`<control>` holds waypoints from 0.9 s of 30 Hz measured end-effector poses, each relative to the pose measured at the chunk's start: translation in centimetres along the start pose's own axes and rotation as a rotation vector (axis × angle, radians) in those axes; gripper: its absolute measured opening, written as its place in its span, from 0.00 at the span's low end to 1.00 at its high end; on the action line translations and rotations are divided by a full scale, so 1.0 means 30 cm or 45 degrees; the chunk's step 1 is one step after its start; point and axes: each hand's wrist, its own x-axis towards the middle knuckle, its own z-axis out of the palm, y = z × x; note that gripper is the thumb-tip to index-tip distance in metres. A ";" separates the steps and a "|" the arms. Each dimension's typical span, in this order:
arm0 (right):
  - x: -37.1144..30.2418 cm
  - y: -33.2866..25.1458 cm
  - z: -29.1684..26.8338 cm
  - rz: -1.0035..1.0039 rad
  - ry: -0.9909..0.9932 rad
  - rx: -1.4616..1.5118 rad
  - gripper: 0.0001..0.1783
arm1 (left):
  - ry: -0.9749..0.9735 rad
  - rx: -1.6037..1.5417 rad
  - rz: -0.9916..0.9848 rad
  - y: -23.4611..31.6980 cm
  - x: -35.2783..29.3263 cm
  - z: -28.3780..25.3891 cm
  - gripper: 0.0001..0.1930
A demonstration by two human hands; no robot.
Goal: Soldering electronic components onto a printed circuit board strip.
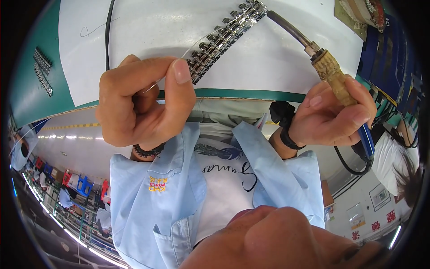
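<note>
My left hand is closed, thumb and forefinger pinching a thin silvery wire that looks like solder. The wire runs along a slanting row of small shiny metal parts, up to the row's far end. The near end of this row is beside my left thumb; whether the thumb touches it I cannot tell. My right hand grips a soldering iron by its worn yellowish handle. The iron's dark tip points at the far end of the row, touching it or very close.
A white sheet covers most of the green table. Two more short rows of metal parts lie at the left. A black cable crosses the sheet. At the far right stands a worn brown object. Another person is at the right.
</note>
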 end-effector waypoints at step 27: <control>0.002 0.004 -0.014 0.064 -0.125 0.063 0.24 | 0.053 0.004 -0.013 0.003 0.005 0.003 0.10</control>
